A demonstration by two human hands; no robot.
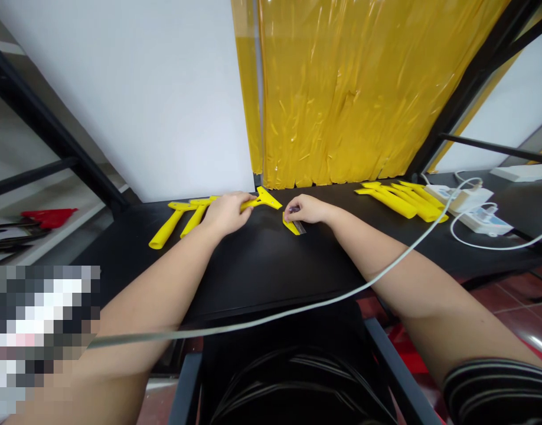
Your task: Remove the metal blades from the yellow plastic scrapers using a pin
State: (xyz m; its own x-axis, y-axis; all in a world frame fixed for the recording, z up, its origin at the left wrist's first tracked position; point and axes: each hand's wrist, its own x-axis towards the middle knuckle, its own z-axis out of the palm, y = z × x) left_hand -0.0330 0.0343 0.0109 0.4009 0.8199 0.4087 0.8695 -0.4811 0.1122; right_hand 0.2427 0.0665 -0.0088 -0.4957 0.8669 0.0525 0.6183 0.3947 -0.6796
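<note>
My left hand (227, 213) is closed around the handle of a yellow scraper (268, 199), whose flared, triangular head points right, towards my other hand. Just to the right, low over the black tabletop (262, 265), my right hand (310, 209) pinches a small flat yellow piece (290, 225). A thin, dark, shiny strip that looks like a blade (300, 227) lies along that piece. The fingertips hide part of both. The scraper head and the small piece are close but apart. Beside my left hand lie more yellow scrapers (167, 227), partly covered by it.
Several yellow scraper handles (397, 200) lie at the right. Behind them are white power strips (483, 218). A white cable (297, 310) crosses in front of my forearms. Yellow film (351, 94) and a white panel (165, 100) stand at the back, between black frame posts.
</note>
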